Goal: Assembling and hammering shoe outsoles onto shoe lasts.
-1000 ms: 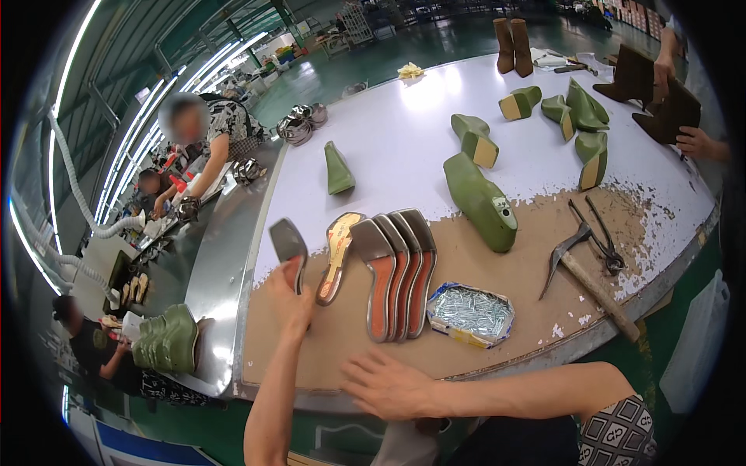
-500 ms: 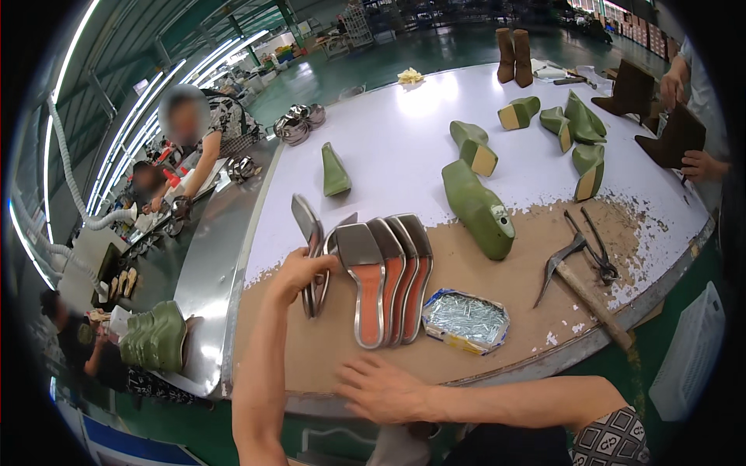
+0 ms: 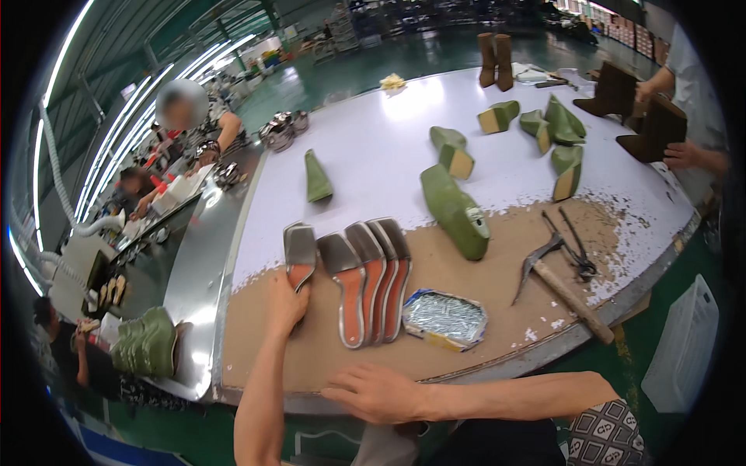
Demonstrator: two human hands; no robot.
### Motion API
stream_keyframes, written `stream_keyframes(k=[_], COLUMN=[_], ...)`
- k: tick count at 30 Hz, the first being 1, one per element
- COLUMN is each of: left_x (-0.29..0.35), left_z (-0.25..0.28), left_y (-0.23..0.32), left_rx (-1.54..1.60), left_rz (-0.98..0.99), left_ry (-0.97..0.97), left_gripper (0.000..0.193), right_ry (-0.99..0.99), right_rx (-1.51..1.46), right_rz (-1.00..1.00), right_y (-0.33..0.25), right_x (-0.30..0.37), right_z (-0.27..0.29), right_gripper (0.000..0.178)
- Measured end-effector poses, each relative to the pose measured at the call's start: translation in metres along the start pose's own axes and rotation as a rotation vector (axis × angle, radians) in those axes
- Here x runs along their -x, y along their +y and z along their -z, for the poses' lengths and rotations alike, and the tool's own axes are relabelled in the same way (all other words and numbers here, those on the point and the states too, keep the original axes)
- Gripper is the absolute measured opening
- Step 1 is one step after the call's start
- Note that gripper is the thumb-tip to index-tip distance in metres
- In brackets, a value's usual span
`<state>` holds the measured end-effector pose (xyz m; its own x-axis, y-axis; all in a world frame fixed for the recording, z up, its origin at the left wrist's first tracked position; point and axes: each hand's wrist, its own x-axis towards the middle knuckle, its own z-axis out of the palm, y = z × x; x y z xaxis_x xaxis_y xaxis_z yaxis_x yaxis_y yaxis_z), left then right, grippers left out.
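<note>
Orange-and-grey insole is gripped by the left hand, left of centre.
Handling is the apparent step, clearance from the fanned insoles called for; the right hand, lower centre, is held loosely open.

Insoles lie left of the nail tray.

The floor is finished in glossy green. The ribbed ceiling is lined with long tube lights, and pale ducts are hung at left. The large white-and-brown table is flanked on the left by a metal table; cartons are stacked at far right.
</note>
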<state>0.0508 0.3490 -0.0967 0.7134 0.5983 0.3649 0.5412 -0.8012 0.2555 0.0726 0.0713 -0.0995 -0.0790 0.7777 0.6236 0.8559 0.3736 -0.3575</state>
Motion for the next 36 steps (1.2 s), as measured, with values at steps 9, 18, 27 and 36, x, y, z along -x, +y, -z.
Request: stream_keyframes(k=[9, 18, 27, 36], left_x=[0.024, 0.014, 0.039, 0.123], left_z=[0.069, 0.113, 0.12, 0.033], left_y=[0.049, 0.069, 0.087, 0.036], left_rx=[0.391, 0.275, 1.017, 1.692], left_rz=[0.361, 0.389, 0.753, 0.896], left_ry=[-0.209, 0.318, -0.095, 0.037], left_gripper=[0.062, 0.071, 0.09, 0.049], right_ry=[0.484, 0.863, 0.891, 0.836], right_rx=[0.527, -1.148, -1.419, -1.417], right_rz=[-0.842, -0.973, -0.754, -0.783], right_y=[0.132, 0.112, -0.045, -0.088], right_x=[0.024, 0.066, 0.067, 0.061], right_z=[0.153, 0.176, 0.178, 0.151], right_gripper=[0.057, 0.046, 0.047, 0.048])
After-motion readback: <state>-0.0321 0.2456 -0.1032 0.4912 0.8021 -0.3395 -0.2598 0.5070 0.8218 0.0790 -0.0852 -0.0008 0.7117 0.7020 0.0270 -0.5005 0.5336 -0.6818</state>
